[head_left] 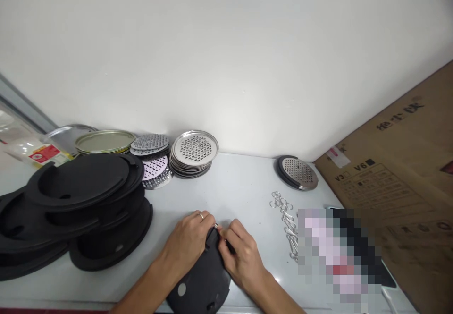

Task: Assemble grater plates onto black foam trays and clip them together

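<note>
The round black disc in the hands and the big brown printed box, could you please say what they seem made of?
Round black disc: probably plastic or rubber, matte, judging by its dull dark surface.
Big brown printed box: likely cardboard, matte, from its flat brown face.

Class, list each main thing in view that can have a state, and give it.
Left hand: fingers closed at black disc
Right hand: fingers closed at black disc
Black disc: held, partly covered
Black holders: piled unevenly
Perforated silver discs: stacked
Black-rimmed metal disc: lying apart
Metal clips: loose, grouped
Cardboard box: open or shut unclear
</note>
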`<state>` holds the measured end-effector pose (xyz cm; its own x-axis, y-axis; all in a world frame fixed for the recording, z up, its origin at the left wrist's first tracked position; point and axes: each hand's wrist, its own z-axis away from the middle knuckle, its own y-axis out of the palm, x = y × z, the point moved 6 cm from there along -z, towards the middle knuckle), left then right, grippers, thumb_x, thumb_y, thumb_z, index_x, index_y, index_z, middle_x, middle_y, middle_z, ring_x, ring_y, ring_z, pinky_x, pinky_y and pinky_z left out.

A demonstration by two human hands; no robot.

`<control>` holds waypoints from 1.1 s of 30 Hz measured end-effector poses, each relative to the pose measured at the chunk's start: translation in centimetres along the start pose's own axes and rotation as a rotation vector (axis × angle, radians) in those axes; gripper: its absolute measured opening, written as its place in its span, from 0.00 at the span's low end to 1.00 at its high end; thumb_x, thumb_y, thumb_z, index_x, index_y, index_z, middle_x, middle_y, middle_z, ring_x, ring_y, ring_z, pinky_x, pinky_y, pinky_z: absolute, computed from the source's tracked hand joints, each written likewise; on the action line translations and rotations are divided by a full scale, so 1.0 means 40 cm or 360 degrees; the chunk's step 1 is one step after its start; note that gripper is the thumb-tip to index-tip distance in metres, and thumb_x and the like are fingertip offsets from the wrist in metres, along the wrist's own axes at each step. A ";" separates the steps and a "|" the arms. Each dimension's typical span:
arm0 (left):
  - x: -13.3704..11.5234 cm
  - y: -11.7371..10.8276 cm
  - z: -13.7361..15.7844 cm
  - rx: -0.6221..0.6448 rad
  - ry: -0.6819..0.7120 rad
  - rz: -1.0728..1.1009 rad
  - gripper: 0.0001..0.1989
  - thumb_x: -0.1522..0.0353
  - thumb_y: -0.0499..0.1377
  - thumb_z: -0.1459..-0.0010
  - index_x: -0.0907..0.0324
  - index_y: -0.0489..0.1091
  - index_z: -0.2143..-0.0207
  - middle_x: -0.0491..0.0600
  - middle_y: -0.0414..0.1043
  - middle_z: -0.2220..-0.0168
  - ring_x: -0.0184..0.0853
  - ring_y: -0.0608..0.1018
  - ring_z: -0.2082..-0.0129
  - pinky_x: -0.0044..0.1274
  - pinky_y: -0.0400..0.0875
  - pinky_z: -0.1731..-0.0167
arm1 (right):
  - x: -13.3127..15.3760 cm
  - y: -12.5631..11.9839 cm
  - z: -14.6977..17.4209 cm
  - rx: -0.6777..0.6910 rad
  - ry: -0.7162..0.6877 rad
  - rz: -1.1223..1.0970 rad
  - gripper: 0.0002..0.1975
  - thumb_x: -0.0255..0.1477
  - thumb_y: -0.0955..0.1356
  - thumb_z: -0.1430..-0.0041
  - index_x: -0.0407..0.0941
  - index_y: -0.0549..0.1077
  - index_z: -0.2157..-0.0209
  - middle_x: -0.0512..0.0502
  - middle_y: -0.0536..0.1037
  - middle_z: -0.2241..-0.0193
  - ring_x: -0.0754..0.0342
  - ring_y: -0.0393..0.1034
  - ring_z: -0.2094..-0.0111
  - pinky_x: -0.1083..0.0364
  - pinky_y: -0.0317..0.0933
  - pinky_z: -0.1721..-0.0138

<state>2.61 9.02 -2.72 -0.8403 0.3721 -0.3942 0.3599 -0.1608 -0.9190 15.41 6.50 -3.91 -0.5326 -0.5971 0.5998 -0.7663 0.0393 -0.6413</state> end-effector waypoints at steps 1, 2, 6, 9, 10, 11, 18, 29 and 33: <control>0.001 0.000 0.001 0.0004 0.0011 0.0009 0.14 0.80 0.49 0.36 0.58 0.69 0.67 0.48 0.75 0.68 0.39 0.78 0.65 0.27 0.70 0.66 | 0.000 -0.001 0.001 0.0005 -0.0003 -0.0005 0.11 0.19 0.61 0.34 0.45 0.71 0.68 0.50 0.62 0.74 0.54 0.62 0.72 0.55 0.57 0.74; 0.002 0.000 0.003 0.0003 0.0020 0.0019 0.13 0.79 0.50 0.35 0.58 0.70 0.66 0.48 0.75 0.67 0.38 0.78 0.65 0.27 0.71 0.65 | 0.000 -0.001 0.001 0.0009 -0.0007 -0.0010 0.11 0.19 0.61 0.34 0.45 0.71 0.68 0.50 0.62 0.73 0.54 0.62 0.72 0.55 0.57 0.74; 0.004 -0.005 0.012 -0.0053 0.0019 0.0031 0.13 0.78 0.49 0.34 0.58 0.70 0.65 0.48 0.75 0.67 0.36 0.79 0.66 0.24 0.71 0.66 | 0.000 -0.001 0.002 0.0012 -0.0019 -0.0031 0.11 0.19 0.61 0.33 0.44 0.71 0.66 0.50 0.62 0.73 0.54 0.62 0.72 0.56 0.57 0.74; 0.001 -0.006 0.021 -0.0137 0.0016 0.0011 0.14 0.78 0.49 0.34 0.57 0.71 0.66 0.48 0.75 0.67 0.33 0.79 0.69 0.23 0.71 0.69 | 0.001 0.000 0.001 0.0001 -0.0032 -0.0045 0.12 0.19 0.61 0.33 0.44 0.71 0.68 0.50 0.62 0.73 0.54 0.62 0.72 0.56 0.57 0.74; -0.001 -0.007 0.024 -0.0173 0.0018 -0.0001 0.14 0.77 0.49 0.33 0.57 0.71 0.65 0.48 0.74 0.67 0.33 0.79 0.70 0.22 0.71 0.69 | 0.001 0.000 0.001 -0.0005 -0.0036 -0.0050 0.12 0.19 0.61 0.33 0.45 0.71 0.68 0.50 0.62 0.73 0.54 0.62 0.72 0.56 0.58 0.74; -0.002 -0.007 0.027 -0.0210 0.0020 -0.0016 0.14 0.77 0.49 0.33 0.57 0.71 0.65 0.48 0.74 0.67 0.33 0.79 0.70 0.23 0.72 0.69 | 0.001 0.000 0.001 -0.0011 -0.0040 -0.0055 0.12 0.19 0.60 0.33 0.44 0.71 0.67 0.50 0.62 0.73 0.54 0.62 0.72 0.56 0.58 0.74; 0.000 -0.003 0.041 -0.0403 0.0166 -0.0051 0.13 0.78 0.49 0.39 0.57 0.72 0.65 0.49 0.75 0.67 0.36 0.80 0.68 0.26 0.75 0.66 | 0.002 -0.001 0.005 -0.0020 -0.0042 -0.0092 0.11 0.20 0.61 0.33 0.44 0.73 0.64 0.49 0.64 0.72 0.54 0.64 0.72 0.57 0.59 0.74; -0.017 -0.003 0.047 -0.0380 0.0211 -0.0082 0.09 0.70 0.56 0.45 0.58 0.71 0.61 0.51 0.74 0.65 0.43 0.79 0.66 0.33 0.77 0.67 | -0.001 0.001 0.000 0.0000 -0.0037 -0.0142 0.11 0.20 0.61 0.34 0.43 0.73 0.66 0.48 0.64 0.73 0.54 0.64 0.72 0.57 0.59 0.73; -0.020 -0.008 0.044 -0.0329 0.0188 -0.0117 0.06 0.69 0.57 0.47 0.57 0.70 0.64 0.51 0.73 0.64 0.43 0.78 0.66 0.34 0.76 0.67 | -0.002 0.002 -0.001 0.0019 -0.0028 -0.0151 0.11 0.20 0.61 0.34 0.43 0.73 0.66 0.49 0.64 0.73 0.54 0.64 0.72 0.57 0.58 0.74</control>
<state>2.47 7.18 -2.12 -0.8183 0.4824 -0.3125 0.3851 0.0565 -0.9211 15.38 6.58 -3.99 -0.4514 -0.6115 0.6499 -0.8087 -0.0274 -0.5876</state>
